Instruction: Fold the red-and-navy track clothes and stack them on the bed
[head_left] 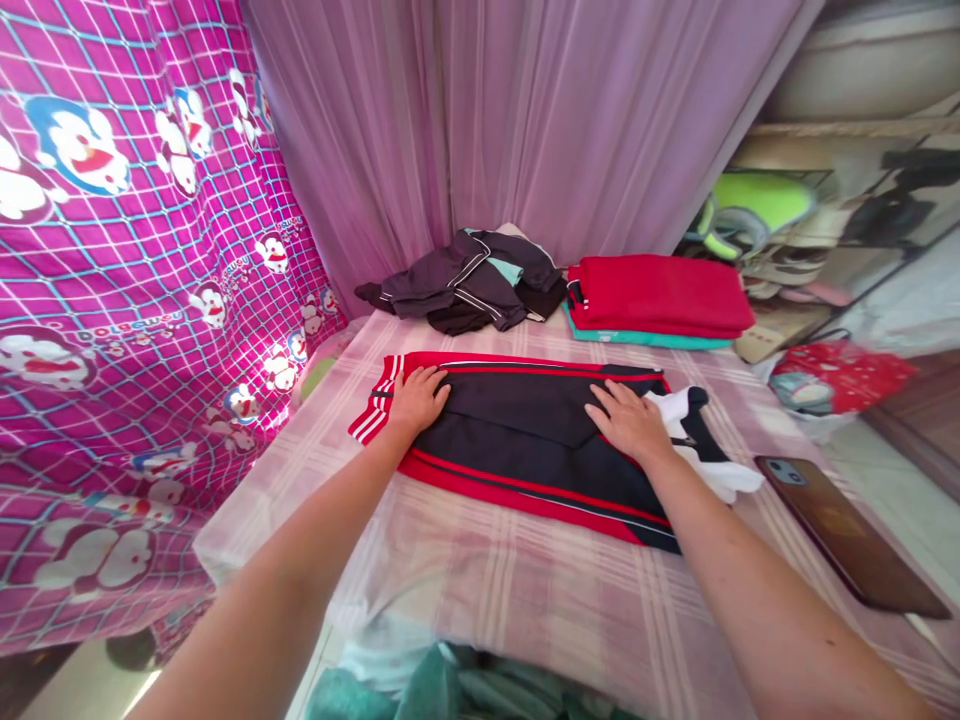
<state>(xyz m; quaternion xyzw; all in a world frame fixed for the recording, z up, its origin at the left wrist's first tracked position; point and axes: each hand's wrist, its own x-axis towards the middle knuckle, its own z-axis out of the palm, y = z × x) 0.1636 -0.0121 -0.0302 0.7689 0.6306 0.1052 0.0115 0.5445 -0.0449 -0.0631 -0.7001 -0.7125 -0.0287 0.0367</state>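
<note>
Plaid cloth (487, 585), folded red-navy jersey (525, 435) atop

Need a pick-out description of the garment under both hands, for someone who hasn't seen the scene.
On the pink-checked bed, the garment lies flat across the middle, with the left hand and right hand pressed on it. It is navy with red borders and a red-and-white striped cuff, unlike the crumpled dark pile and folded red stack behind.

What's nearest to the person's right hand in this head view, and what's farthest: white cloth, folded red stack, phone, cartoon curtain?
From the right hand:
1. White cloth, just to its right.
2. Folded red stack, behind, and phone, to the right: too close to call.
3. Cartoon curtain, far left.
</note>
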